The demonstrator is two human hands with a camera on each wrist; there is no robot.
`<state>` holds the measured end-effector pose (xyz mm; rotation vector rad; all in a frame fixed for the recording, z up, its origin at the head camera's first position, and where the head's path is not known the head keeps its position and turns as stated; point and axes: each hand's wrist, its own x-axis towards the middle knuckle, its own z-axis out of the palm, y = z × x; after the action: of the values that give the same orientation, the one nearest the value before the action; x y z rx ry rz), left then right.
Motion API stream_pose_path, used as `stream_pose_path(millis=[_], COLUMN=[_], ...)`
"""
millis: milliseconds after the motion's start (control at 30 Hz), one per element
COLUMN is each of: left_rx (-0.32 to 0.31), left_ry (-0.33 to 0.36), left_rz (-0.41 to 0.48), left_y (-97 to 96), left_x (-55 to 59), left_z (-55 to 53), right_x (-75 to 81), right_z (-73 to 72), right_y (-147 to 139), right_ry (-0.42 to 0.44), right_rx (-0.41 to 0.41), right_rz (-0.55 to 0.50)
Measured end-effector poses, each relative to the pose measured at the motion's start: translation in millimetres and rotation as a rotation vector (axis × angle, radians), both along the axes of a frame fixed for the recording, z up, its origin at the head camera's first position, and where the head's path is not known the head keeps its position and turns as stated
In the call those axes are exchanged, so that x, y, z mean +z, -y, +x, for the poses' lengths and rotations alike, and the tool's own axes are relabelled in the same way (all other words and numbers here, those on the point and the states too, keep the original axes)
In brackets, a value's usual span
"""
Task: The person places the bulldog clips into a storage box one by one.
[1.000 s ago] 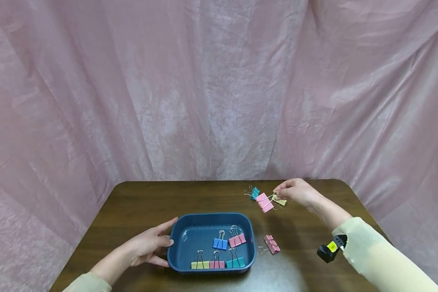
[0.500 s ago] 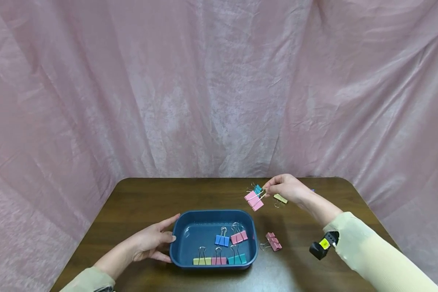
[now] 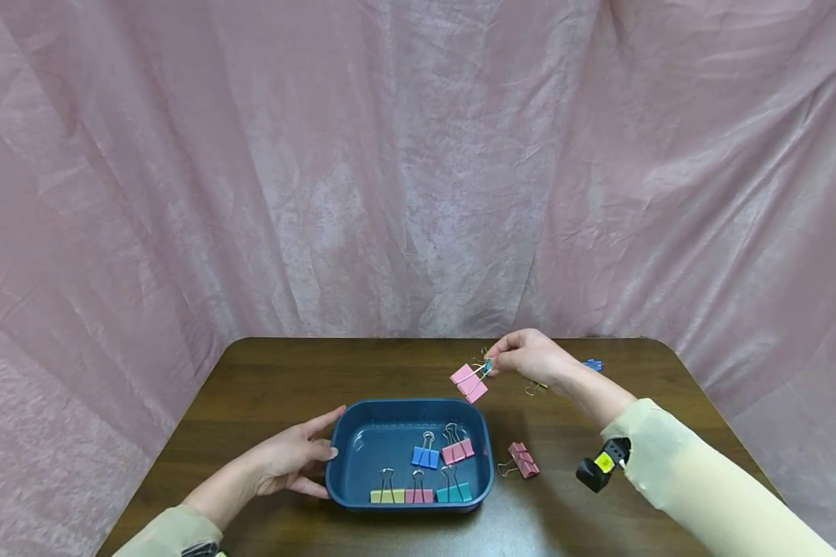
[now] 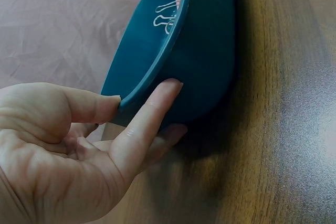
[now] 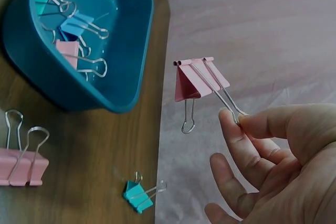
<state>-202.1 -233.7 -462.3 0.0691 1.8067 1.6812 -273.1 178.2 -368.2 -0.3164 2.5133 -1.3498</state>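
My right hand (image 3: 532,357) pinches a large pink binder clip (image 5: 202,80) by one wire handle, up above the table. In the head view the held pink clip hangs just beyond the back right corner of a dark blue tray (image 3: 341,495). My left hand (image 3: 289,462) grips the tray's left side, thumb at the rim and fingers along the outer wall (image 4: 202,66). Inside the tray lie a yellow clip (image 3: 387,496), a blue clip (image 3: 426,457), a teal clip (image 3: 454,493) and pink clips (image 3: 457,451).
On the wooden table (image 3: 265,379), a pink clip (image 3: 524,460) lies right of the tray. Behind the right hand are a teal clip (image 5: 138,196), a partly hidden yellow clip (image 3: 538,384) and a blue clip (image 3: 592,364). A pink curtain (image 3: 390,193) hangs behind the table.
My right hand has carried the pink clip leftward from beside the yellow clip toward the tray. The blue clip behind the arm has come into sight. My left hand stays at the tray.
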Motion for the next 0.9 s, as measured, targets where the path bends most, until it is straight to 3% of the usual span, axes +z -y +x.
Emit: stream_pose_path(millis=[900], left_rx=[0.013], left_ry=[0.023], left_rz=[-0.01], left_y=[-0.4], left_x=[1.0], left_z=[-0.4], right_x=[-7.4], right_z=[0.1], right_y=[47.6], right_ry=[-0.013], right_rx=[0.063], right_rz=[-0.023])
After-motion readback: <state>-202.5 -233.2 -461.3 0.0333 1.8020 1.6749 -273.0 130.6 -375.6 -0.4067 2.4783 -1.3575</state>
